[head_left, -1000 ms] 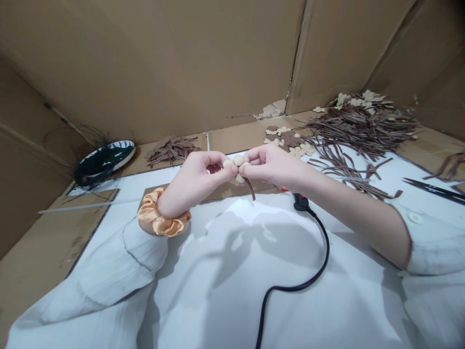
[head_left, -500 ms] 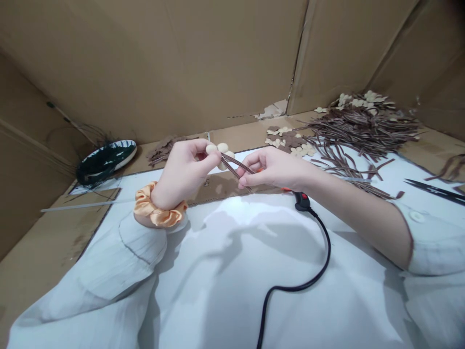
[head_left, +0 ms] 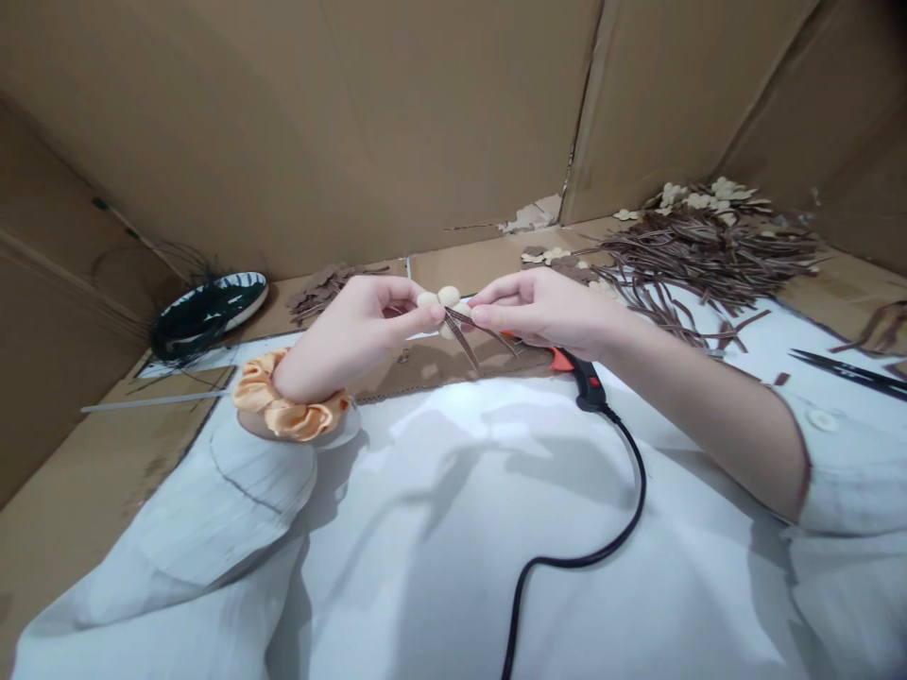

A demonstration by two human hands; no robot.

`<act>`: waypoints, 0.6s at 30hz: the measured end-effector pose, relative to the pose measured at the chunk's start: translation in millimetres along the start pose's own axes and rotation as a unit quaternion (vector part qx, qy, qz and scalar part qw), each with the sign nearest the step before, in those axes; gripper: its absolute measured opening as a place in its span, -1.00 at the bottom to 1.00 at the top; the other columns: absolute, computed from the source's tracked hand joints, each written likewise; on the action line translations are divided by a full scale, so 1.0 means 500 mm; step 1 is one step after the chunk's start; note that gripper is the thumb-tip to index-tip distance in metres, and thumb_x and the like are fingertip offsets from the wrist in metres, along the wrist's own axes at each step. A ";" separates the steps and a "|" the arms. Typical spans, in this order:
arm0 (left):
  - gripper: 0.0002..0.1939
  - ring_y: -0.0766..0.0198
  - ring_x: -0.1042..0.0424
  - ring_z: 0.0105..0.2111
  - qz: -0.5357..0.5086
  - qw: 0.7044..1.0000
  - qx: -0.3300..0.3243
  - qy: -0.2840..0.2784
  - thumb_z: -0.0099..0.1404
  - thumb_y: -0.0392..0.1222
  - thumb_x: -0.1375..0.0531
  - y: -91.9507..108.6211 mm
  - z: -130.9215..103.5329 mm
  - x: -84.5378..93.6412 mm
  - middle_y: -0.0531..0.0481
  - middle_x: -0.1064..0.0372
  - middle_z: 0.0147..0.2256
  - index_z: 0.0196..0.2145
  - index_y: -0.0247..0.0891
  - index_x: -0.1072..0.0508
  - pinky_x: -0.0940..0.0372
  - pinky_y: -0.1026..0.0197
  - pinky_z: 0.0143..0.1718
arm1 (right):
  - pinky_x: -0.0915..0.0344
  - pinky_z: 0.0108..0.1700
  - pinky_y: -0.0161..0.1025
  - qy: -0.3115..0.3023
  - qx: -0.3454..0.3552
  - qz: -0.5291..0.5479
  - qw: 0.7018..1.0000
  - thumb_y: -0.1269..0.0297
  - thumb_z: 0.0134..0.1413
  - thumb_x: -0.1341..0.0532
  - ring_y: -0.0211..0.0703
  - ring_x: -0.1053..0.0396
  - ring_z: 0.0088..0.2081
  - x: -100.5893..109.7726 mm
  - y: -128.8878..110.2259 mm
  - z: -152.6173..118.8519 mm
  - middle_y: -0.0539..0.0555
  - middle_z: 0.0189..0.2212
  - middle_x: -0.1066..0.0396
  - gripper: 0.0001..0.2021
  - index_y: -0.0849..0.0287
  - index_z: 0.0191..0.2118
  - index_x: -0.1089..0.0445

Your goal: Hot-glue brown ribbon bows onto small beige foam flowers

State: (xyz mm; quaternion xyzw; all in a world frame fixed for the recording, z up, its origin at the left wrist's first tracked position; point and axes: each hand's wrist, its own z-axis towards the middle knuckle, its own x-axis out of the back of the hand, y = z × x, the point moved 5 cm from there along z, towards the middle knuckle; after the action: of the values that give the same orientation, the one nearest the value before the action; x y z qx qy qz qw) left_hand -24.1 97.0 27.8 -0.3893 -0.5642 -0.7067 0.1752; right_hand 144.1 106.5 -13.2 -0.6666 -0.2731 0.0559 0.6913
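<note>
Between my two hands is a cream flower-shaped piece (head_left: 449, 297) with thin brown strips (head_left: 464, 342) hanging down from it. My left hand (head_left: 354, 326) pinches the flower piece and the top of the strips from the left. From the right, thumb and finger of my right hand (head_left: 549, 312) close on the flower piece's right petal. Below and beside my right hand lies a black and orange glue gun (head_left: 587, 382), partly hidden by that hand.
Brown strips (head_left: 701, 250) and cream flower pieces (head_left: 723, 189) are heaped at the back right, with black scissors (head_left: 847, 370) nearer. A plate (head_left: 248, 295) of dark green threads stands left. The black cable (head_left: 634, 510) runs towards me.
My right hand has moved from the strips' lower part up to the flower piece's petal. The strips now hang loose. My left wrist has shifted left, and more of the glue gun shows.
</note>
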 end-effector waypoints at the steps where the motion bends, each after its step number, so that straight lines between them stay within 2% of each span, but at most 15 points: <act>1: -0.69 0.31 -0.34 -0.50 -0.003 1.000 0.000 -0.007 0.16 0.06 -0.17 0.004 -0.003 -0.004 0.03 -0.41 -0.51 -0.44 -0.26 -0.50 -0.13 0.32 -0.51 | 0.15 -0.63 -0.36 0.004 -0.004 0.007 1.000 -0.02 -0.07 -0.27 -0.44 -0.03 -0.65 -0.004 -0.001 -0.002 -0.04 -0.55 -0.35 -0.63 0.18 -0.25 -0.50; 5: -0.66 0.32 -0.32 -0.54 -0.011 1.000 -0.017 -0.019 0.19 0.08 -0.15 0.017 -0.011 -0.012 0.03 -0.39 -0.54 -0.43 -0.26 -0.50 -0.14 0.32 -0.53 | 0.11 -0.60 -0.36 0.000 -0.020 0.022 1.000 0.09 -0.04 -0.25 -0.46 -0.04 -0.65 -0.021 -0.005 -0.009 -0.06 -0.58 -0.34 -0.73 0.23 -0.39 -0.48; 12: -0.71 0.38 -0.25 -0.55 -0.017 0.999 -0.024 -0.021 0.19 0.02 -0.16 0.014 -0.010 -0.015 0.05 -0.39 -0.51 -0.46 -0.28 -0.47 -0.12 0.36 -0.54 | 0.06 -0.59 -0.40 0.020 -0.001 0.023 1.000 0.13 -0.01 -0.25 -0.44 -0.10 -0.61 -0.025 -0.016 -0.019 -0.07 -0.58 -0.30 -0.77 0.23 -0.41 -0.43; 16: -0.71 0.39 -0.17 -0.57 0.025 0.998 -0.039 0.032 0.20 -0.03 -0.13 0.022 -0.011 -0.013 0.09 -0.31 -0.58 -0.53 -0.28 -0.44 -0.10 0.35 -0.52 | 0.15 -0.63 -0.41 0.023 -0.001 0.017 1.000 0.14 0.00 -0.25 -0.46 -0.03 -0.63 -0.031 -0.020 -0.022 -0.07 -0.57 -0.28 -0.77 0.24 -0.42 -0.41; 18: -0.73 0.38 -0.18 -0.54 0.051 0.995 -0.049 0.067 0.19 -0.06 -0.12 0.028 -0.015 -0.012 0.09 -0.29 -0.58 -0.56 -0.27 -0.40 -0.11 0.34 -0.48 | 0.22 -0.64 -0.40 0.014 -0.005 0.038 0.999 0.09 0.02 -0.24 -0.48 0.07 -0.65 -0.034 -0.022 -0.022 -0.11 -0.62 -0.19 -0.74 0.23 -0.43 -0.40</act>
State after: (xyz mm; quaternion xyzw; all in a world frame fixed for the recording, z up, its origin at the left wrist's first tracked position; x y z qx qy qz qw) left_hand -13.1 84.8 32.1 -0.3777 -0.4948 -0.7482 0.2294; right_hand 131.3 88.0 -7.5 -0.6808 -0.2383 0.0716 0.6890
